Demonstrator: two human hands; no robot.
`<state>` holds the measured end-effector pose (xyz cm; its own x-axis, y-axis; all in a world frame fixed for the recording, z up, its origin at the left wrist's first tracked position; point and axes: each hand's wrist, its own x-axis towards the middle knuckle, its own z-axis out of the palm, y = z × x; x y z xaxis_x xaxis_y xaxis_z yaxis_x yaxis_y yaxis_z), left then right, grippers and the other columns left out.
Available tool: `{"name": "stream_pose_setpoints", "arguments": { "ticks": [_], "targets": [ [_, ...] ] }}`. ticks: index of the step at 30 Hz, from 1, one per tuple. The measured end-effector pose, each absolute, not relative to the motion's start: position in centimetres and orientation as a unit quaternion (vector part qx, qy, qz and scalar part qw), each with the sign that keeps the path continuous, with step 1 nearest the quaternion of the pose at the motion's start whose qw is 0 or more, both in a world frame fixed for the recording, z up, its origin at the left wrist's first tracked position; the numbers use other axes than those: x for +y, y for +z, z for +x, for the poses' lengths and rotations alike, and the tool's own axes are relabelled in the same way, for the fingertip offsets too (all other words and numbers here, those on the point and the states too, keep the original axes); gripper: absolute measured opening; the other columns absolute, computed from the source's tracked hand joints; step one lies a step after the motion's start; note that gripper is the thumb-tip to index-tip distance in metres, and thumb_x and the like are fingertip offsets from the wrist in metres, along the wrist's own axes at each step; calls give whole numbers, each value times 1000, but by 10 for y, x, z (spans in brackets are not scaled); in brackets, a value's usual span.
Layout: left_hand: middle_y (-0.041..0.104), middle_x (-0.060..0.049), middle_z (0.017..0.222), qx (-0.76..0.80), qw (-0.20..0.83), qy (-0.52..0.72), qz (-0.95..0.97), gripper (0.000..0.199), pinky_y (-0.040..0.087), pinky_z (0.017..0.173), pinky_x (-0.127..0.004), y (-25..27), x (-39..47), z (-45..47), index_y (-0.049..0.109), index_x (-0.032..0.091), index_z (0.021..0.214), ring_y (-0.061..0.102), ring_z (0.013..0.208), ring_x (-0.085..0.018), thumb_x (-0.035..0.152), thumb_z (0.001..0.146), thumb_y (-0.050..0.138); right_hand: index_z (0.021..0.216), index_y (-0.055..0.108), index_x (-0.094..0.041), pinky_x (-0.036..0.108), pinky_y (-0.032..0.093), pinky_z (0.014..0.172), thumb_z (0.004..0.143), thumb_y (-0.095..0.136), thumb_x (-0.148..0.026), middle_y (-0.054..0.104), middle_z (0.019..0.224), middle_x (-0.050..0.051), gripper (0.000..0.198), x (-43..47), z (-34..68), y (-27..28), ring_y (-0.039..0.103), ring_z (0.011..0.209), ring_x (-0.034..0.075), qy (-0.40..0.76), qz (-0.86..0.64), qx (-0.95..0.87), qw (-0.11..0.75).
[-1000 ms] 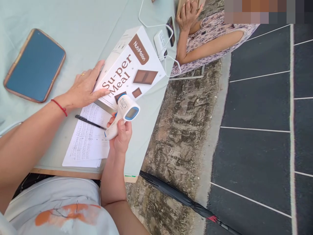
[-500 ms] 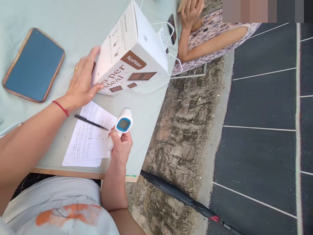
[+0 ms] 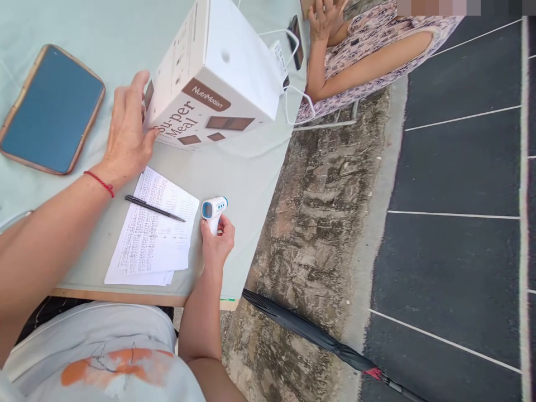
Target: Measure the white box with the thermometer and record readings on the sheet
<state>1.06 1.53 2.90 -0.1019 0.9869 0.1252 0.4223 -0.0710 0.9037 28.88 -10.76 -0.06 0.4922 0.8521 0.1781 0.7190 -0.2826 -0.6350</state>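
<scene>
Resting at the left edge of a white NutriMotion "Su-per Meal" box [image 3: 228, 67] is my left hand [image 3: 128, 131], thumb against the printed front and fingers along the side. The box stands on the table. My right hand [image 3: 220, 240] is closed around the handle of a white and blue infrared thermometer [image 3: 214, 207], held low over the table near its right edge. Beside it lie handwritten paper sheets [image 3: 154, 245] with a black pen [image 3: 154, 208] across them.
A tablet in a brown case [image 3: 52, 109] lies to the left on the pale tabletop [image 3: 234, 167]. White cables [image 3: 310, 103] run behind the box near a dark phone [image 3: 296, 42]. Across the table is another person's arm [image 3: 372, 70]. A folded black umbrella [image 3: 305, 329] leans at lower right.
The box has shifted left together with my left hand. My right hand has lowered and turned the thermometer, so its side buttons now show and it points to the right.
</scene>
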Motion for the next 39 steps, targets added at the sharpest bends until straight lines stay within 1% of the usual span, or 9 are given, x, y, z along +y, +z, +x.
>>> {"name": "stream_pose_setpoints", "arguments": {
  "ticks": [4,9,12,16,22,25,27,32,39],
  "targets": [
    [51,-10,137,605,328,447,571,77,50,102,-53,30,16,10,30,29,157,53,118,-29,32,83,54,117,68,-17,47,50,96,92,64,-55,56,115,13,46,-109,283,0,58,107,27,9,-705,-610,361],
    [61,-5,130,565,365,465,575,75,50,109,-47,20,21,9,25,26,157,60,116,-24,36,88,51,114,73,-22,38,50,82,105,56,-36,60,95,6,24,-106,251,5,60,89,21,84,-551,-784,272],
    [58,-8,139,548,363,449,606,82,46,112,-49,14,21,9,21,25,159,57,127,-27,40,87,57,110,73,-22,37,48,81,106,53,-29,62,89,5,21,-101,245,7,60,86,20,81,-526,-816,225],
    [47,-15,148,559,343,398,641,112,41,114,-56,14,20,11,7,22,165,48,136,-36,41,78,75,100,68,-19,34,47,77,107,51,-32,62,87,5,22,-96,253,15,59,83,19,122,-513,-820,222],
    [39,-19,151,556,314,375,672,143,40,111,-63,10,21,14,-3,24,168,41,137,-46,37,64,95,94,57,-20,26,47,63,98,61,-38,56,80,-1,18,-82,243,20,53,66,13,179,-567,-654,467],
    [37,-22,153,548,284,357,701,153,42,108,-65,8,22,15,-1,19,169,42,132,-47,29,52,99,92,55,-20,26,49,63,91,64,-36,58,82,0,18,-68,225,12,57,66,12,221,-552,-609,526],
    [36,-23,154,549,269,338,716,157,41,109,-67,9,21,15,0,15,169,41,130,-47,30,48,99,90,57,-20,26,50,64,89,62,-35,58,80,0,16,-60,215,4,57,66,13,230,-562,-595,526],
    [32,-16,159,546,263,314,731,149,38,114,-65,15,18,14,-2,24,169,39,134,-45,40,55,92,86,57,-19,29,51,67,90,51,-38,56,80,2,20,-54,205,-19,57,71,15,184,-632,-583,478],
    [35,-22,155,552,255,310,731,156,44,109,-62,16,20,16,1,15,169,42,131,-47,35,48,97,87,59,-19,29,50,67,93,49,-38,58,81,2,22,-55,205,-23,56,71,14,196,-644,-587,450]
  ]
}}
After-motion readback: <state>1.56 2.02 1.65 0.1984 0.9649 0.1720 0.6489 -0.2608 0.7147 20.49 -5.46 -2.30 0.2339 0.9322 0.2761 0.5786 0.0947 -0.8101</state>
